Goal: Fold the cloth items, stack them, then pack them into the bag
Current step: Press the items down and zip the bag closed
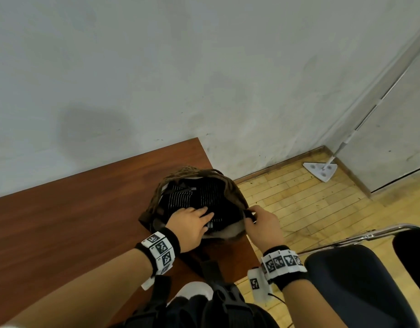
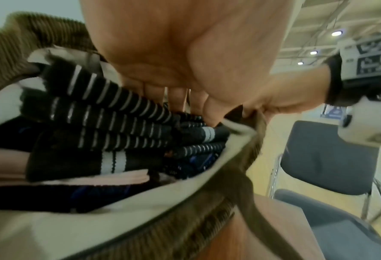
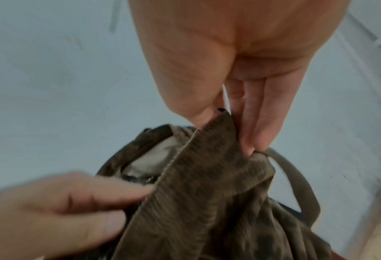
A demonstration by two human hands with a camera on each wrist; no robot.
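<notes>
A brown corduroy bag [image 1: 236,192] with a pale lining stands open at the right corner of the wooden table [image 1: 74,209]. Inside lies a stack of folded cloths [image 1: 192,195], dark with thin white stripes on top; the left wrist view shows the striped layers [image 2: 118,123] over pink and navy ones. My left hand [image 1: 192,221] lies flat on the top cloth with straight fingers, inside the bag's mouth. My right hand [image 1: 254,217] pinches the bag's rim [image 3: 220,133] at its right side between thumb and fingers, holding it up.
A grey padded chair [image 1: 360,280] with a metal frame stands close on the right. A mop [image 1: 322,171] leans in the wall corner on the wooden floor. The bag's strap [image 1: 204,263] hangs over the table's near edge. The wall runs right behind the table.
</notes>
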